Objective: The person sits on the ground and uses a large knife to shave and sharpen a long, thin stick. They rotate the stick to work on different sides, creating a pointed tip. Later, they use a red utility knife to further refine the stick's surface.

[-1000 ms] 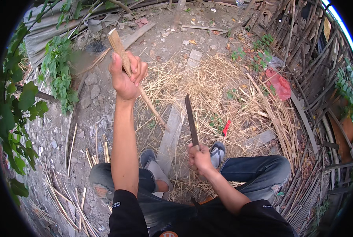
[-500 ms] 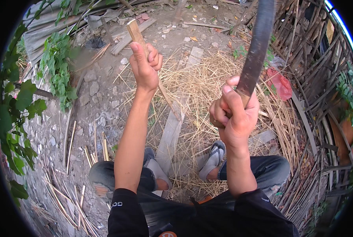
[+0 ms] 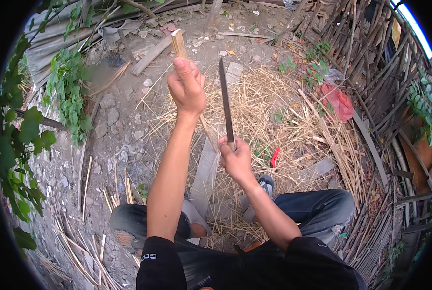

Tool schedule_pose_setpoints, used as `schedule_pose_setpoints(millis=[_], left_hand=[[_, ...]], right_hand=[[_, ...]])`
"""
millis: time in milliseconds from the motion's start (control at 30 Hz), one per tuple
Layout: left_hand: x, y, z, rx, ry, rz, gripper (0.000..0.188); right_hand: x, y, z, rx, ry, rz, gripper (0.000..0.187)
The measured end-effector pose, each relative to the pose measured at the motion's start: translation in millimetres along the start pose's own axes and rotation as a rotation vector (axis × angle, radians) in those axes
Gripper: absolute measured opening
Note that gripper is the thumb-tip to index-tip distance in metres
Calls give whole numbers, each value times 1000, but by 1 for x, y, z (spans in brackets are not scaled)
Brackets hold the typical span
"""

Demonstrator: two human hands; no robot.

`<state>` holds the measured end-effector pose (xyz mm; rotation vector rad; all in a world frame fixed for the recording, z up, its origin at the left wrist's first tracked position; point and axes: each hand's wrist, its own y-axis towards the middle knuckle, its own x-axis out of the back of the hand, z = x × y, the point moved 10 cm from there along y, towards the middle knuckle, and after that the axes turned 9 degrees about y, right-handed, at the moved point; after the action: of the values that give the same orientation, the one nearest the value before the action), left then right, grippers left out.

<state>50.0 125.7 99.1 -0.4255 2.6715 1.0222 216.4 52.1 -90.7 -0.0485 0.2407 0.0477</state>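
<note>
Clasping fully closed, left grip (image 3: 188, 91) holds a stick (image 3: 179, 46), right grip (image 3: 236, 158) a knife (image 3: 226, 101).

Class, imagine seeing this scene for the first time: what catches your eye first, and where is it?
Probably the long dark blade, pointing away from the person, in the right hand near the picture's middle. To its left, the left hand grips a strip of wood. Farther right, a red plastic bag stands out beside the pale straw.
</note>
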Motion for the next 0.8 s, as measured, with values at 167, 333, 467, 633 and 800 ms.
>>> schedule_pose_setpoints(millis=[167, 333, 467, 633, 800], left_hand=[[-8, -7, 1, 26, 61, 52, 63], [-20, -8, 6, -21, 182, 52, 63], [9, -16, 1, 78, 71, 0, 65], [20, -2, -21, 20, 156, -44, 64], [12, -2, -17, -1, 179, -28, 63]], right_hand=[[-4, -39, 76, 465, 288, -73, 5], [83, -78, -230, -778, 3, -122, 10], [54, -34, -136, -491, -210, -84, 9], [1, 1, 52, 145, 160, -6, 6], [12, -41, -45, 387, 239, -87, 6]])
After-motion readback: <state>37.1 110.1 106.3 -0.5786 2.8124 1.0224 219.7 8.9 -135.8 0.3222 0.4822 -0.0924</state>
